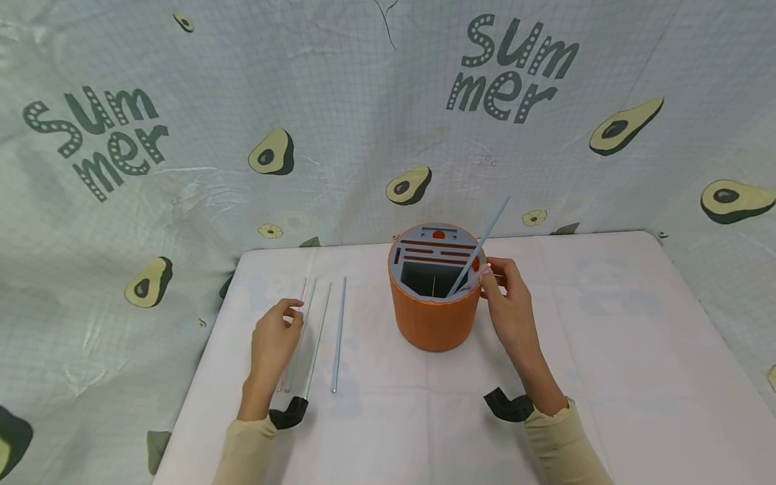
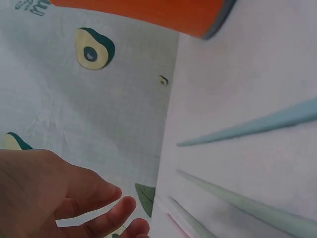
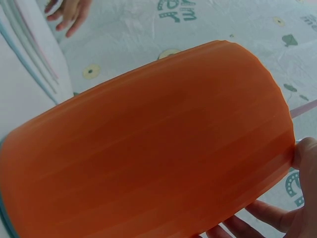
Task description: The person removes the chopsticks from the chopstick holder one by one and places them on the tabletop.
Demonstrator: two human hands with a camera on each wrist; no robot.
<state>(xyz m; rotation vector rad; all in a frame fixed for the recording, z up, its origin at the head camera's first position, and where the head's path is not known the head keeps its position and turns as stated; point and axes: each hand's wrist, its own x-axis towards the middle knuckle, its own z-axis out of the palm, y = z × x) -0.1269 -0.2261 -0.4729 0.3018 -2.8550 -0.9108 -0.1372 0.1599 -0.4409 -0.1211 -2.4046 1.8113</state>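
Note:
Near the table's right half stands an orange round desk organizer with a grey slotted top. My right hand grips its right side, thumb at the rim and fingers along the outer wall. A blue straw leans out of the organizer's large compartment, and a pink straw lies beside it near my thumb. My left hand hovers over the straws on the left, fingers loosely bent and holding nothing. Under and beside it lie a pink straw, two pale green straws and a blue straw.
A white cloth covers the table. Behind and at the sides hangs a pale curtain printed with avocados and lettering. Black camera mounts sit at both wrists.

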